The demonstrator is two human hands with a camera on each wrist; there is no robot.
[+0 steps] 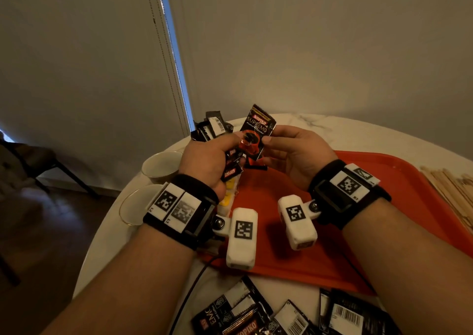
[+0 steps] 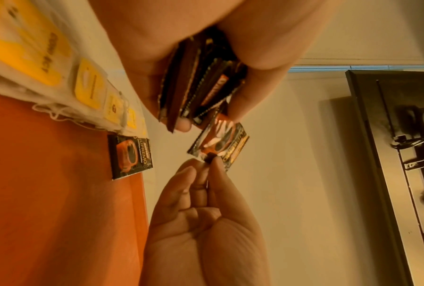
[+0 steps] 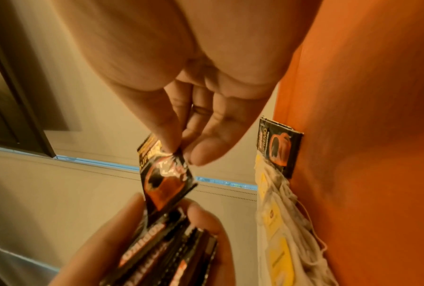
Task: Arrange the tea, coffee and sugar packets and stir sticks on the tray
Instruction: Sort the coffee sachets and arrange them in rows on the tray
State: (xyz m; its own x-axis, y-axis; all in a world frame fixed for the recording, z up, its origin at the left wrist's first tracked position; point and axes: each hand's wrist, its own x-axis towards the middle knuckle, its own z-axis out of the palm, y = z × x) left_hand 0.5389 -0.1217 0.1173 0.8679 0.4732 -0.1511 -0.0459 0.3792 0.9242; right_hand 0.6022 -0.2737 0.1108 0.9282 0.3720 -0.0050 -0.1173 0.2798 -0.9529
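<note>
Left hand (image 1: 204, 159): clenched round a stack (image 2: 196, 81) of coffee packets, above the tray's (image 1: 332, 245) far left corner. Right hand (image 1: 294, 150): thumb and fingers pinch one packet (image 1: 257, 132), upright beside the stack. Tray: red; one coffee packet (image 2: 131, 155) flat at the far edge, tea bags (image 2: 90, 89) in a row along the left. Stir sticks (image 1: 453, 189): right of tray. Loose packets (image 1: 281, 311): table, near edge. Cups (image 1: 163, 166): two, left of tray.

I see both forearms reaching forward, wrists raised above the desk, hands facing each other. My left hand (image 1: 204, 157) has its fingers curled tight around what it holds. My right hand (image 1: 294, 150) is palm-up, thumb and fingertips (image 3: 168, 143) pinched together.
</note>
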